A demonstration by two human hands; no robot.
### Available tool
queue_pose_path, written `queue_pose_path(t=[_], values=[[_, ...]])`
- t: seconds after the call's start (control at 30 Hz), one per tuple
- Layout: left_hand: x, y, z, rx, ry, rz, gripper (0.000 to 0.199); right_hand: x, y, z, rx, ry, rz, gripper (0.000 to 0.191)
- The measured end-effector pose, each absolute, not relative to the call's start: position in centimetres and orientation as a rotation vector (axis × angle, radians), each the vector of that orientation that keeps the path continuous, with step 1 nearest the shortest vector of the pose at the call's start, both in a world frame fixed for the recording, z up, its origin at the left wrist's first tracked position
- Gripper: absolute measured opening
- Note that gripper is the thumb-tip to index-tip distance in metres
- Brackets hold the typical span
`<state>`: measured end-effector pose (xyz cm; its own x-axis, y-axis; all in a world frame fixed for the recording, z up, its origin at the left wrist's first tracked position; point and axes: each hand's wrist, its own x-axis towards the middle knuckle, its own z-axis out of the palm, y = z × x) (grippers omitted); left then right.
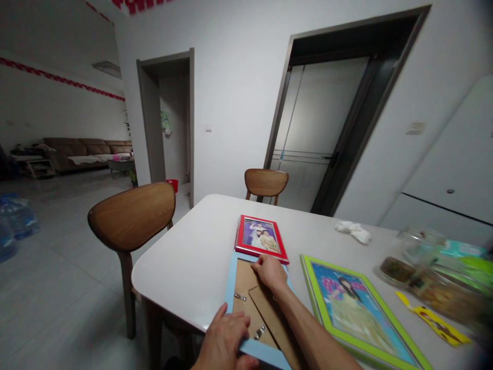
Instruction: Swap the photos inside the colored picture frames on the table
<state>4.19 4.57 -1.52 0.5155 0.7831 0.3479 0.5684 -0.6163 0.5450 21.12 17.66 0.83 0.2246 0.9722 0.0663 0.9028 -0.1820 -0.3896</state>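
A light blue picture frame [231, 280] lies face down on the table, its brown backing board [243, 280] and folded stand showing. Small metal clips [260, 332] sit along the board's edges. My left hand [227, 331] is wrapped around the frame's near left corner, thumb below the near edge. At the far end, my right hand [271, 272] is closed, its fingertips pinched against the backing board near the top rail; what is between them is hidden. Touching the far end is a red picture frame [239, 236] with a group photo. To the right lies a green picture frame [316, 293], photo up.
On the white table [185, 267], a crumpled tissue [353, 231], glass jars [419, 246] and a yellow packet [435, 321] are at the right. Wooden chairs stand at the left [133, 216] and far side [266, 181]. Water bottles [19, 218] are on the floor.
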Motion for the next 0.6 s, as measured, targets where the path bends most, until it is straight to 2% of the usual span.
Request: queue_pose_path(t=[0.33, 0.6], values=[[4.54, 4.07, -0.4, 2.373, 1.222, 0.73, 0.054, 20.52, 17.85, 0.93, -2.187, -1.709, 0.258, 0.018], [4.55, 4.09, -0.92, 2.366, 1.225, 0.748, 0.053, 21.05, 17.57, 0.72, -2.117, -1.71, 0.307, 0.019]])
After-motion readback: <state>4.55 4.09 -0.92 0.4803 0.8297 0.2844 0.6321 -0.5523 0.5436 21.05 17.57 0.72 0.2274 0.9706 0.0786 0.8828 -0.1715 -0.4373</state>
